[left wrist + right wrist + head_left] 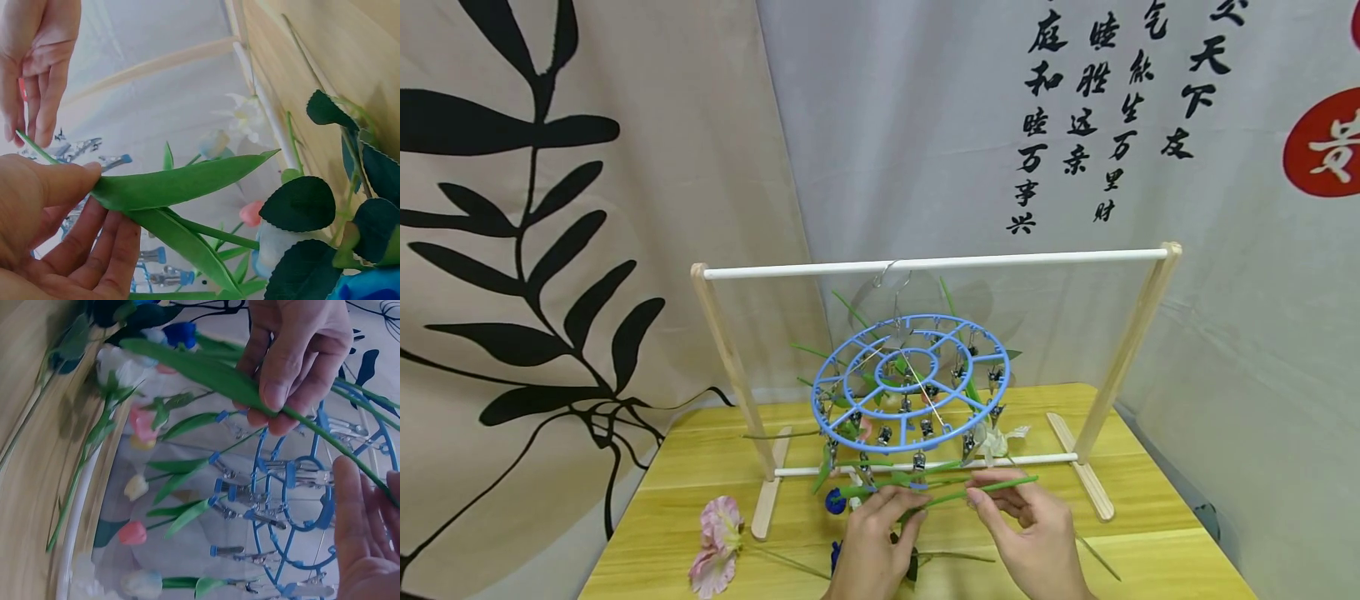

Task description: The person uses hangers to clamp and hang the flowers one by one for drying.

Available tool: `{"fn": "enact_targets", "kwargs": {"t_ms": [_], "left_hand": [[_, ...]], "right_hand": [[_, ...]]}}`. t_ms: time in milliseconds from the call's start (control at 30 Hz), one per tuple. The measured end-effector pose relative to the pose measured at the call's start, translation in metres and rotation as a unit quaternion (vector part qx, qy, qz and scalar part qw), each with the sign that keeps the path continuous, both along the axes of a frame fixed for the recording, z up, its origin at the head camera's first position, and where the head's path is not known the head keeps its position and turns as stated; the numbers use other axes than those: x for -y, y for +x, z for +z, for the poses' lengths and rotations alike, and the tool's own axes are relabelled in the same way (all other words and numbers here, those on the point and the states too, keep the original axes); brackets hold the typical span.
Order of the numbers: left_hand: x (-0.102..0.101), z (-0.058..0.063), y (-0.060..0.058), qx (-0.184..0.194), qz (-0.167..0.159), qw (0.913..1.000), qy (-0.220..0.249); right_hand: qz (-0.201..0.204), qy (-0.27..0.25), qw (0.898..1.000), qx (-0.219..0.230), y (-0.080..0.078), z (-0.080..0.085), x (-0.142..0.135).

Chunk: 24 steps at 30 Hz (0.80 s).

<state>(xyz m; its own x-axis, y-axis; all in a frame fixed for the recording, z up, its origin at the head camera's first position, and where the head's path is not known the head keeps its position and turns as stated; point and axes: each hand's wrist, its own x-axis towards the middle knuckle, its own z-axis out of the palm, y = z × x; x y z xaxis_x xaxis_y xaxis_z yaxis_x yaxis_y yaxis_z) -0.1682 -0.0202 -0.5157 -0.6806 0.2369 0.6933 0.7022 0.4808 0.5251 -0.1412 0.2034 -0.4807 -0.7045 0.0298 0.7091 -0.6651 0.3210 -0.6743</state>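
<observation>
My left hand (880,542) pinches an artificial tulip by its green stem (1022,481), where the long leaves (181,184) begin. The stem appears to lead to a pale blue-white bud (275,247), partly covered by dark leaves in the left wrist view. My right hand (1033,533) is beside the stem's bare end, fingers loosely extended, with the stem passing by its fingertips. Just beyond both hands hangs a round blue clip hanger (868,447). Its metal clips hold several upside-down flowers, among them a pink tulip (132,533) and a cream one (135,487).
A white rod (1037,260) between wooden posts (1123,358) carries the hanger. On the wooden table (1157,558) lie a pink flower (718,542) at left and a blue flower (369,286) with dark leaves near the hands. A patterned curtain (700,108) hangs behind.
</observation>
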Motion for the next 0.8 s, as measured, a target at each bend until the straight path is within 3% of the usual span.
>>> {"fn": "enact_targets", "kwargs": {"t_ms": [133,400,667,800], "left_hand": [[-0.001,0.001,0.000,-0.014,0.001,0.9999,0.007],[0.002,0.002,0.000,-0.014,0.004,0.9998,0.012],[0.010,0.010,0.004,-0.054,0.077,0.9955,-0.011],[0.014,0.016,0.008,-0.050,0.103,0.9934,-0.003]], "right_hand": [[0.035,-0.006,0.999,-0.018,-0.001,0.000,0.005],[0.022,-0.003,0.999,-0.036,-0.002,0.003,0.012],[0.015,0.005,0.999,-0.043,-0.005,0.005,0.012],[0.015,0.004,0.999,-0.047,-0.006,0.007,0.012]]}}
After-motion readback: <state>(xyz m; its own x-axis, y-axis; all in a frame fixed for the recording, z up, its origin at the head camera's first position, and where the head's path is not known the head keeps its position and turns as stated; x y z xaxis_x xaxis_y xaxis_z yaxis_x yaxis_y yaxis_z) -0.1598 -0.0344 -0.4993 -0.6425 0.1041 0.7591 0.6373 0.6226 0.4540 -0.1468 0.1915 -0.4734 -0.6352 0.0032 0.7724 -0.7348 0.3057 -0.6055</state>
